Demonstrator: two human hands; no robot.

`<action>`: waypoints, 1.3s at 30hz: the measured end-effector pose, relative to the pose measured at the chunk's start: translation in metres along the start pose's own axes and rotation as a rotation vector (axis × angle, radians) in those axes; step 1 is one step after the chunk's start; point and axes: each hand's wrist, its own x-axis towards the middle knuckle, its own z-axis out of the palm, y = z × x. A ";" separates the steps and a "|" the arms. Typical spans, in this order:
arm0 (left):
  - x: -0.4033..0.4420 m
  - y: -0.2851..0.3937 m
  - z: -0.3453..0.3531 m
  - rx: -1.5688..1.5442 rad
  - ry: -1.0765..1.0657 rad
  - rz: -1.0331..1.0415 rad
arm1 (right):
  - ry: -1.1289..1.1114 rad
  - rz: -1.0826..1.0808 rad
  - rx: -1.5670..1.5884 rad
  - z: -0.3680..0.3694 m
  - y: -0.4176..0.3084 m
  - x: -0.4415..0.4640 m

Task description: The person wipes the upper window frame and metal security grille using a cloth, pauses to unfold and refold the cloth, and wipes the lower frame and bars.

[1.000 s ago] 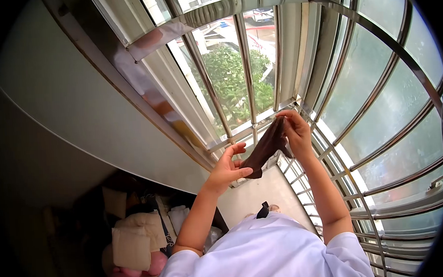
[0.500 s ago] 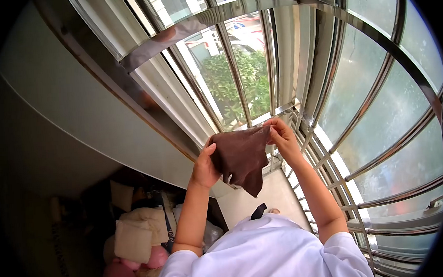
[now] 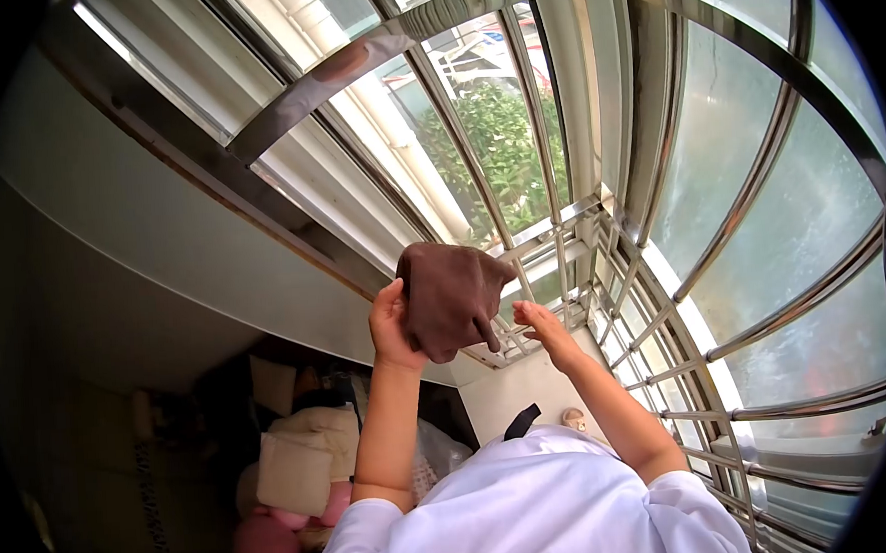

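My left hand holds a brown cloth up in front of me, clear of the floor. My left thumb lies along the cloth's left edge, and the other fingers go behind it, hidden, so I cannot tell how they are spread; the cloth is pinched between them and the thumb. It bunches to the right of my grip, one corner pointing out toward the bars and a narrow fold hanging from its lower edge.

My right hand is just beside that hanging fold, apart from the cloth, with nothing in it. Its fingers reach toward the cloth and stand apart from one another.

Beyond both hands runs a cage of metal bars, with green leaves showing behind them and frosted panes to the right. A black strap sticks up by the front of my white shirt, over the floor's near edge, with a shoe close to its right edge. Down to my left are a beige cushion, a round pink thing and some clear plastic.
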 end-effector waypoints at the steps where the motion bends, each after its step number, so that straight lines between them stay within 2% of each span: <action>1: -0.001 0.000 -0.002 -0.023 -0.032 -0.012 | 0.051 -0.065 0.057 -0.001 0.003 0.007; 2: -0.001 -0.001 -0.004 -0.019 -0.031 -0.014 | 0.050 -0.066 0.061 -0.005 0.004 0.011; 4: -0.003 -0.002 -0.005 -0.040 -0.158 -0.051 | -0.106 -0.344 -0.158 -0.008 -0.017 0.015; 5: -0.005 -0.003 -0.001 0.010 -0.125 -0.043 | -0.303 -0.226 -0.064 -0.010 -0.033 0.012; 6: -0.009 -0.004 0.005 0.071 -0.089 -0.018 | -0.333 -0.149 -0.066 -0.010 -0.031 0.016; 8: -0.013 -0.003 -0.004 0.104 -0.141 -0.103 | -0.228 -0.158 0.015 -0.009 -0.029 0.016; 9: -0.017 -0.002 -0.007 0.200 -0.143 -0.101 | -0.187 -0.241 0.027 -0.008 -0.042 0.008; 10: -0.023 0.002 -0.007 0.323 -0.111 -0.153 | -0.161 -0.218 0.048 -0.010 -0.054 0.001; 13: -0.034 -0.006 -0.044 0.617 -0.052 -0.361 | -0.146 -0.252 -0.093 -0.027 -0.062 -0.001; 15: -0.039 -0.020 -0.070 0.692 -0.052 -0.443 | -0.252 -0.251 -0.212 -0.019 -0.082 -0.015; 18: -0.043 -0.030 -0.085 0.794 -0.070 -0.499 | -0.312 -0.228 -0.532 0.002 -0.114 -0.033; 19: -0.041 -0.029 -0.090 0.790 -0.072 -0.487 | -0.323 -0.207 -0.486 0.005 -0.116 -0.034; 20: -0.040 -0.026 -0.095 0.801 -0.070 -0.479 | -0.318 -0.354 -0.483 0.004 -0.107 -0.026; 22: -0.041 -0.013 -0.091 0.874 -0.097 -0.376 | -0.248 -0.349 -0.321 0.005 -0.111 -0.023; 24: -0.045 -0.004 -0.085 0.872 -0.096 -0.326 | -0.259 -0.353 -0.272 0.002 -0.117 -0.021; 26: -0.047 0.002 -0.080 0.664 -0.137 -0.237 | -0.267 -0.357 -0.226 0.002 -0.122 -0.018; 27: -0.048 0.007 -0.073 0.669 -0.137 -0.232 | -0.240 -0.362 -0.191 0.002 -0.124 -0.017; 29: -0.050 0.019 -0.060 0.381 -0.016 -0.265 | -0.187 -0.394 -0.137 0.000 -0.126 -0.012; 30: -0.050 0.023 -0.062 0.379 -0.017 -0.264 | -0.161 -0.422 -0.119 0.000 -0.128 -0.008; 32: -0.048 0.029 -0.072 0.135 0.076 -0.136 | -0.155 -0.418 -0.041 0.001 -0.141 -0.008; 33: -0.048 0.030 -0.074 0.131 0.081 -0.116 | -0.146 -0.507 -0.114 0.000 -0.142 0.000; 34: -0.050 0.027 -0.074 0.129 0.081 -0.116 | -0.147 -0.506 -0.115 0.000 -0.146 0.002; 36: -0.054 0.019 -0.071 0.216 0.201 -0.084 | -0.132 -0.640 -0.289 0.001 -0.155 0.007; 39: -0.053 0.011 -0.078 0.380 0.146 -0.145 | -0.122 -0.515 -0.247 0.004 -0.159 0.013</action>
